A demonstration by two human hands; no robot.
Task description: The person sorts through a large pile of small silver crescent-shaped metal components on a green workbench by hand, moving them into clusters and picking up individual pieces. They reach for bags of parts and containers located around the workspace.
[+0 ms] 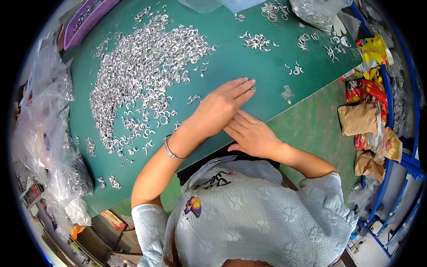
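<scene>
My left hand [226, 103], with a silver bangle [169, 149] on its wrist, lies palm down with its fingers stretched to the right over the green tabletop [231, 58]. A small silvery curved piece [253, 88] shows at its fingertips; whether it is touched or held I cannot tell. My right hand [257, 137] rests against the left, fingers straight and their tips partly hidden beneath it. To the left of my hands spreads a big heap of small silvery open metal rings [142, 66]. A few loose rings [194, 99] lie beside my left wrist.
Smaller ring piles [258, 42] and scattered curved pieces [295, 69] lie toward the far right. Clear plastic bags [49, 120] line the left edge. A purple tray [89, 20] stands at the far left. Blue shelving [389, 102] with colourful packets and a brown paper bag [357, 120] is at right.
</scene>
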